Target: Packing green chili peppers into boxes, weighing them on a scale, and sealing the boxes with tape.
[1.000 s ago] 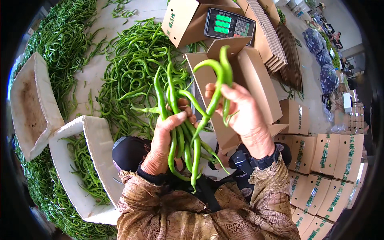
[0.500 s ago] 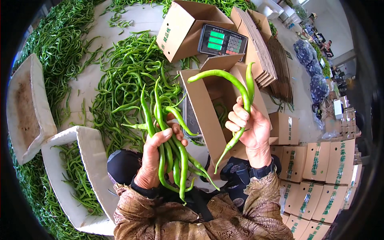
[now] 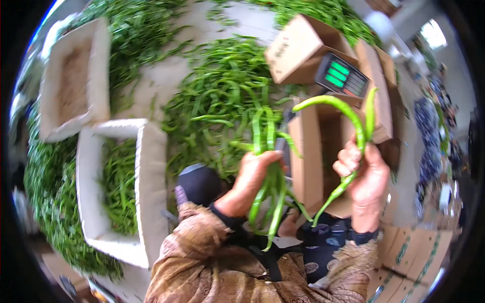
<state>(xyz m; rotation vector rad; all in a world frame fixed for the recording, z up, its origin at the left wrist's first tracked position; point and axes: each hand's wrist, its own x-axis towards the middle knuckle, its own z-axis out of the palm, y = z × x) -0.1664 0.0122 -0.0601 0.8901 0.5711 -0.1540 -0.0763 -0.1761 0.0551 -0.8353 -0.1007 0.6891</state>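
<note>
My left hand (image 3: 248,179) is closed round a bunch of long green chili peppers (image 3: 273,207), whose ends stick out above and below the fist. In my raised right hand (image 3: 365,177) are two more chili peppers: one long and hooked (image 3: 336,102), its lower end pointing down, and one shorter and straighter (image 3: 371,113). Between the hands, and a little farther off, stands an open cardboard box (image 3: 306,159); the right hand is in front of its right side. Motion blurs the picture, and the left fingertips are partly hidden.
A heap of chili peppers (image 3: 217,91) covers the floor ahead. On the left are a white foam box (image 3: 151,177) holding peppers and another foam box (image 3: 101,76) with a brown-stained inside. A scale display (image 3: 341,74) leans by a second carton (image 3: 293,50). Cartons (image 3: 411,252) stand lower right.
The view has swung, so the boxes, heap and both hands sit farther right in the picture. Both hands keep hold of their peppers.
</note>
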